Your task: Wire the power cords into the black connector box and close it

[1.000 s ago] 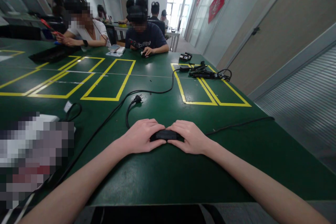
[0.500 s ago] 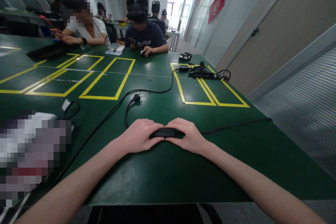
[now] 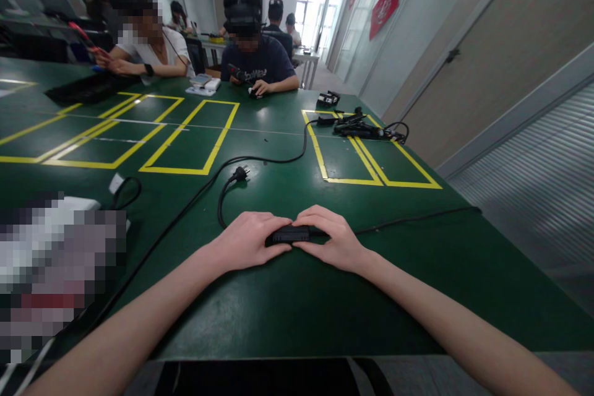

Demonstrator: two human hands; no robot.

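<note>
A black power adapter lies on the green table in front of me. My left hand closes round its left end, thumb at the near side and fingers at the far side. At the other end, my right hand grips it the same way, and the fingertips of both hands meet at the middle. From the left end a short cord curls away to a black mains plug. A thin black cable runs from the right end towards the table's right edge. My palms hide both ends of the adapter.
A long black cord crosses the table on the left. Several black cables and adapters lie heaped at the far right, over yellow tape outlines. A blurred package sits at the near left. Two people sit across the table.
</note>
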